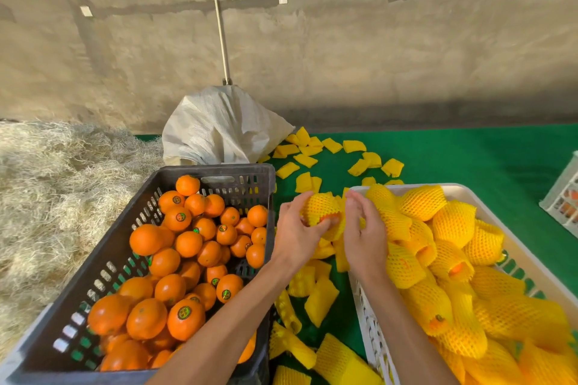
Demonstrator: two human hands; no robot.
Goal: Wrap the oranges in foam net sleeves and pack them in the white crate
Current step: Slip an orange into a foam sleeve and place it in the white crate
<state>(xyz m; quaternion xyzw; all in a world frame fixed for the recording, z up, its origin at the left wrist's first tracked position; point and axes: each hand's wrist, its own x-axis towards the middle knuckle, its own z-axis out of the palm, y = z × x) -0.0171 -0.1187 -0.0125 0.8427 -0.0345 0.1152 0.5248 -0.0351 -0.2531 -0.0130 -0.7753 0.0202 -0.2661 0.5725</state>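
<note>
Hands: left hand (297,234) grips a sleeved orange (322,209) just beside the near-left corner of the white crate (513,247); right hand (364,237) hovers over that corner with fingers loosely curled, touching the sleeve's edge, whether it pinches the foam cannot be told.
Orange: mostly covered by yellow foam net, a patch of peel showing at the left fingertips.
White crate: piled with wrapped oranges (453,259).
Dark crate (219,172): left of the white crate, full of bare oranges (175,259).
Loose sleeves (322,300): scattered on the green mat (484,159) between the crates and beyond the white crate.
Sack (219,128): white, behind the dark crate.
</note>
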